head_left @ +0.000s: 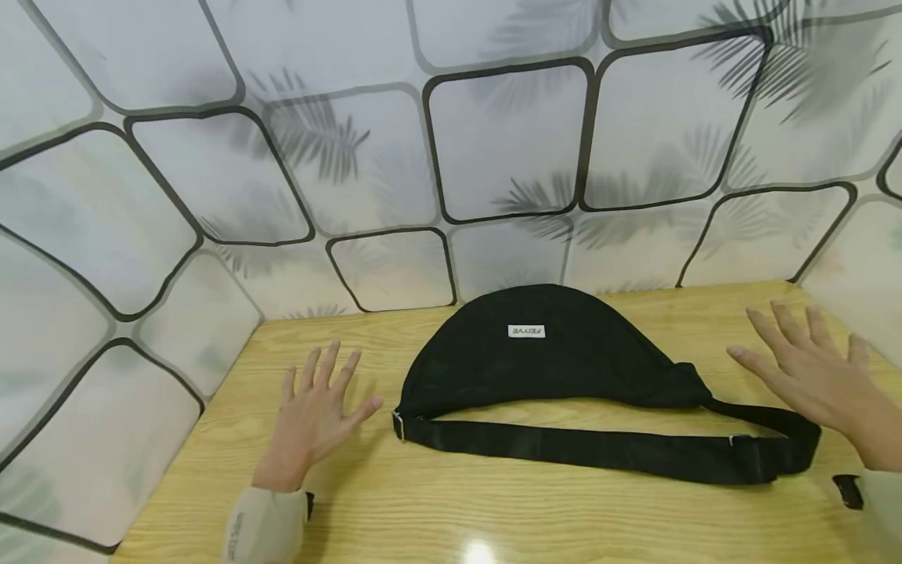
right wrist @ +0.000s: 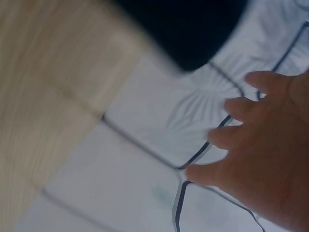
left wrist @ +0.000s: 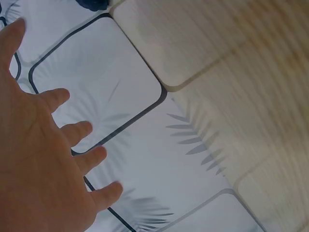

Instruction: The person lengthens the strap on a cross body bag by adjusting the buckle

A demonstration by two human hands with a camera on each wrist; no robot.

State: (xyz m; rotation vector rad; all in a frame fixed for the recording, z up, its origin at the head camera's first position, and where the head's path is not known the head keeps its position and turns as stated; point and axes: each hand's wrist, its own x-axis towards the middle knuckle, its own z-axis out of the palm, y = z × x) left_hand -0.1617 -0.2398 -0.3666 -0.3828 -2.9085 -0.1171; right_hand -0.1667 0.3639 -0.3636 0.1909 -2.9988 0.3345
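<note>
A black waist bag (head_left: 535,368) lies flat on the wooden table, its curved side toward the wall and a small white label near the top. Its black strap (head_left: 578,448) runs along the near side, with a buckle at the left end and a slider at the right. Left of the bag, my left hand (head_left: 313,423) is held with fingers spread, apart from it. My right hand (head_left: 817,372), fingers spread too, is beyond the strap's right end and holds nothing. In the wrist views, the left hand (left wrist: 43,159) and right hand (right wrist: 265,150) both appear with no object in them.
The pale wooden tabletop (head_left: 395,509) extends around the bag. Behind it and at both sides stand walls (head_left: 507,141) covered in a white, leaf-patterned print with dark rounded outlines. A bright reflection shows at the near table edge.
</note>
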